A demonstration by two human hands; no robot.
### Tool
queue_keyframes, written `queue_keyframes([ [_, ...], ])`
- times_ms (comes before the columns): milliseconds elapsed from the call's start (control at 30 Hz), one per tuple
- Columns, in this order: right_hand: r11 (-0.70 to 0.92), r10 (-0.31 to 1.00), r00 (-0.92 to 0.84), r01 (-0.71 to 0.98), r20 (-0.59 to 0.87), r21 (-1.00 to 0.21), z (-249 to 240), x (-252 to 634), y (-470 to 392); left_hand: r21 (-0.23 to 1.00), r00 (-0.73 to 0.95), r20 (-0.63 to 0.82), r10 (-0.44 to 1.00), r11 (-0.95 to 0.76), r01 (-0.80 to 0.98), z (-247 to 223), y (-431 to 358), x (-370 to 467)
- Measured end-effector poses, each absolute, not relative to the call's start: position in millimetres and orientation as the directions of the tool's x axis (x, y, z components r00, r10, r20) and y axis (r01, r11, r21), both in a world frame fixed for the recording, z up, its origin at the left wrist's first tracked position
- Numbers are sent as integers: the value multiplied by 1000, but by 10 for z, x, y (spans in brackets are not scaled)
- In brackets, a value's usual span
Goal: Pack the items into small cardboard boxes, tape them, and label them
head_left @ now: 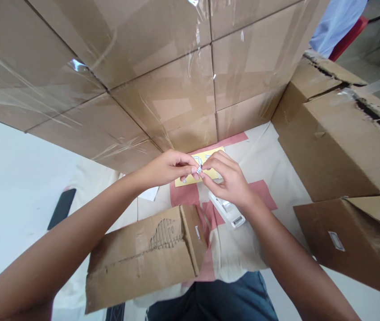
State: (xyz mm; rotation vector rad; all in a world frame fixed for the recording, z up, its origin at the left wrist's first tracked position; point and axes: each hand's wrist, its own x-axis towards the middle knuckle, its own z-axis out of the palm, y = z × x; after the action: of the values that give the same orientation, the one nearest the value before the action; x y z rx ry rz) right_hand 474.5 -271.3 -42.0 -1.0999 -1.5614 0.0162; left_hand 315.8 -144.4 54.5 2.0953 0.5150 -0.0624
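Note:
My left hand [180,166] and my right hand [225,174] meet at the middle of the view, fingertips almost touching. Between them is a small white piece [199,168], pinched by the thumb and fingers of both hands; its details are too small to tell. Beneath the hands lies a yellow sheet [212,173] with pale blue and white shapes on it. A white device [229,211] rests on the cloth just below my right hand, partly hidden by it.
Stacked taped cartons [163,71] form a wall ahead. An open cardboard box [143,263] lies near my lap at the left. More boxes [340,147] stand at the right. A dark phone-like object [62,208] lies far left, and a white paper [150,193] beside my left forearm.

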Motion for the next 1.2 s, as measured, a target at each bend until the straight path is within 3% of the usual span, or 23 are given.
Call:
queue_keyframes([
  [367, 507, 544, 25, 786, 839, -353, -405, 4690, -2728, 766, 896, -207, 392, -505, 398, 603, -1582, 3142],
  [567, 467, 534, 41, 819, 845, -335, -421, 4656, -2737, 791, 819, -192, 541, -408, 455, 545, -1668, 3121],
  [733, 443, 550, 53, 828, 834, -345, -423, 4654, -2741, 826, 791, -189, 582, -341, 448, 515, -1681, 3129],
  [1200, 475, 573, 65, 786, 817, -395, -352, 4649, -2789, 795, 787, -72, 613, -441, 416, 516, -1803, 3099],
])
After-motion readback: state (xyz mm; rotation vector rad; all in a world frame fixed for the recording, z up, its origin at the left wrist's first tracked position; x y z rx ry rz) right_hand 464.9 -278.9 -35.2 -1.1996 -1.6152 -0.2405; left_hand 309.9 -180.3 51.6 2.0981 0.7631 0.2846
